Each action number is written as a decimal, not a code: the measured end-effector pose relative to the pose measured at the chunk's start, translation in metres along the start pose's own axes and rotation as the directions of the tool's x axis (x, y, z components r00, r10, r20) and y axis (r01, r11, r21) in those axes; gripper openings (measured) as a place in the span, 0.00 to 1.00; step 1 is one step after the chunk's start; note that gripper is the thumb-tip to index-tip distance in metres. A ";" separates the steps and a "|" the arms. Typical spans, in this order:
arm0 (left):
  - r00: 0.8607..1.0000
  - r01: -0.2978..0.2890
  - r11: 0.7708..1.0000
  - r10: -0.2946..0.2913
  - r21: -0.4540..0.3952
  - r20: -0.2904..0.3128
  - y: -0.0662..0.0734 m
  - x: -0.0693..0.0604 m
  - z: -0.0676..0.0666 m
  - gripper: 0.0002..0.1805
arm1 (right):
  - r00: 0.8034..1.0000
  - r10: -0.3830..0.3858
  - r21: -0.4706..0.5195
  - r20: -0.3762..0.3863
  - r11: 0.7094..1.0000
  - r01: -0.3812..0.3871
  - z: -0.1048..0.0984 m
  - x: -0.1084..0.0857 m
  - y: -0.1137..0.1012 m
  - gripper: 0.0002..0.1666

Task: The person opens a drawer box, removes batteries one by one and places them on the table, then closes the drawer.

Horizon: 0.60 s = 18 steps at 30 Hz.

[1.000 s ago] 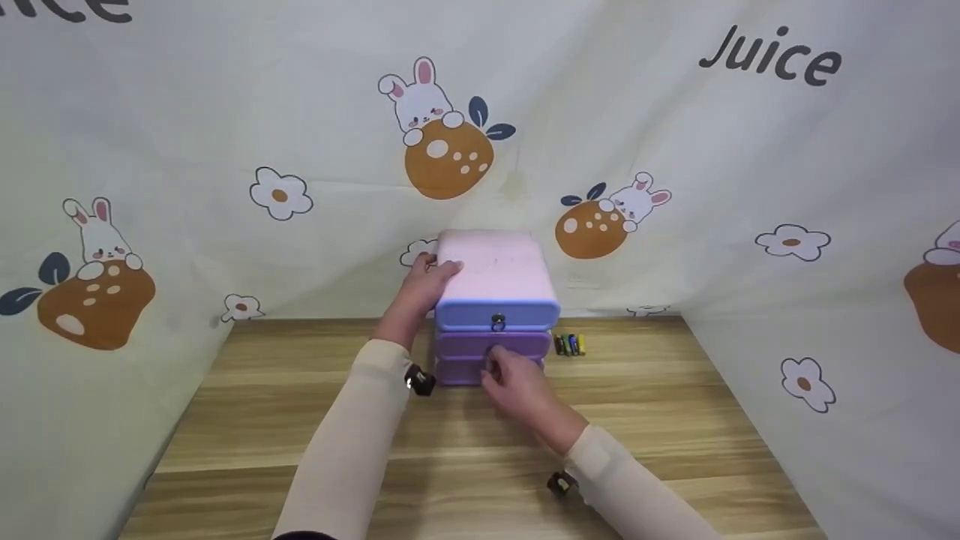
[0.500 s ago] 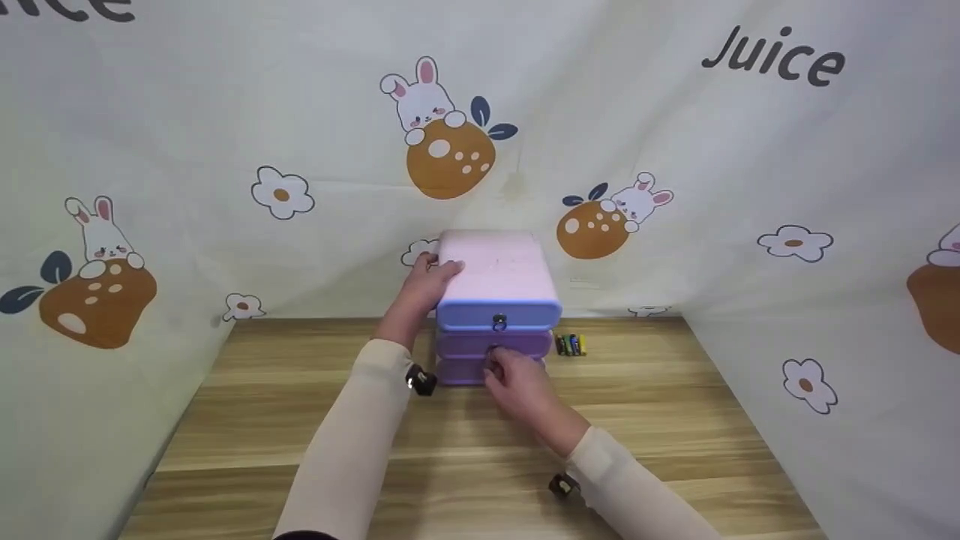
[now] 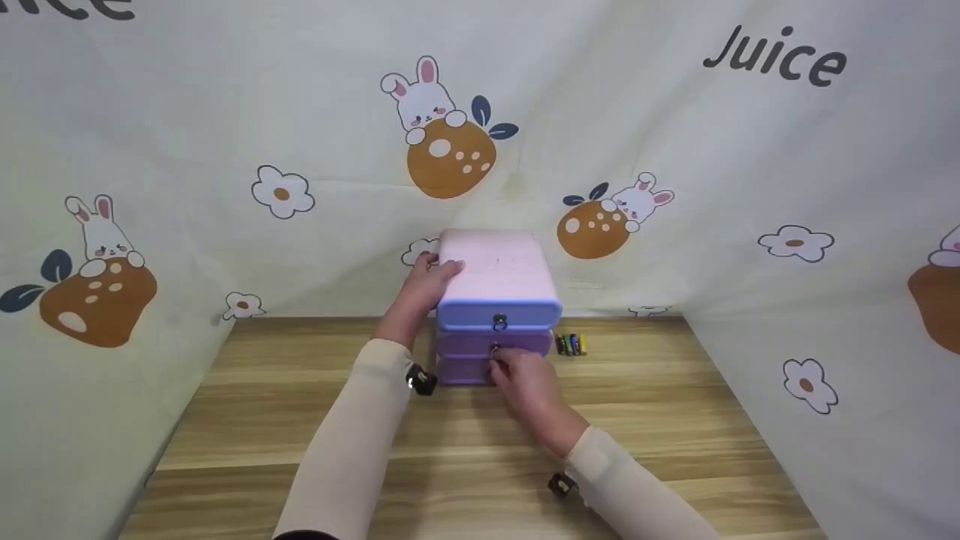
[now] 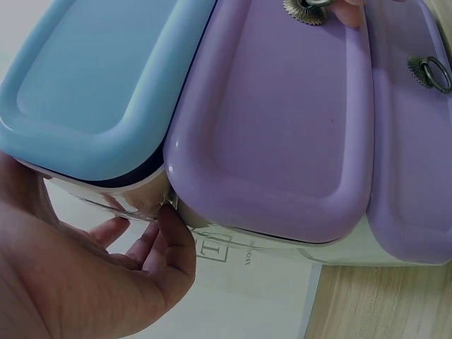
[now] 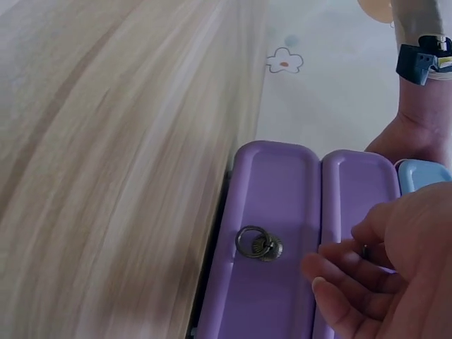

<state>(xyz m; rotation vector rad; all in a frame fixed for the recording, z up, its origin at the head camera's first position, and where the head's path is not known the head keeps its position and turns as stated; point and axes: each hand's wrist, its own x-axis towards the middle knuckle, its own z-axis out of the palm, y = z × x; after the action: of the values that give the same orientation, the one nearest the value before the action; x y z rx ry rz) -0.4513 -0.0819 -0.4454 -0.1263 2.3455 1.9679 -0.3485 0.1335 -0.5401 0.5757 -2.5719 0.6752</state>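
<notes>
A small drawer cabinet with a pale pink top (image 3: 495, 262) stands at the back of the table. Its top drawer front is blue (image 3: 465, 316). Two purple drawers lie below, the middle one (image 4: 275, 120) and the bottom one (image 5: 272, 191), each with a bronze ring pull. My left hand (image 3: 426, 289) holds the cabinet's upper left edge, thumb on top and bent fingers against the side. With thumb and fingertips, my right hand (image 3: 531, 386) pinches the middle drawer's ring pull (image 4: 321, 3). The bottom ring pull (image 5: 258, 244) hangs free.
Several batteries (image 3: 571, 345) lie in a row right of the cabinet, on the wood-grain table (image 3: 300, 420). A printed cloth (image 3: 337, 150) with rabbits and flowers hangs behind and at both sides. Each wrist carries a small black camera (image 3: 421, 380).
My right hand's fingers have shifted slightly right at the middle drawer's ring pull, so more of its fitting shows. My left hand and the cabinet stay in place.
</notes>
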 end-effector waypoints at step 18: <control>1.000 0.012 1.000 -0.012 0.012 0.006 -0.001 0.000 0.000 0.47 | 0.990 -0.117 -0.110 -0.084 0.988 0.108 0.007 0.000 0.004 0.08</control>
<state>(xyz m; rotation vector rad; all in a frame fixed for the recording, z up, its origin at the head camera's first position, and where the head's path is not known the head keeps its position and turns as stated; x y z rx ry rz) -0.4514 -0.0823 -0.4459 -0.1334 2.3462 1.9459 -0.3524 0.1333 -0.5470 0.6354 -2.4531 0.5121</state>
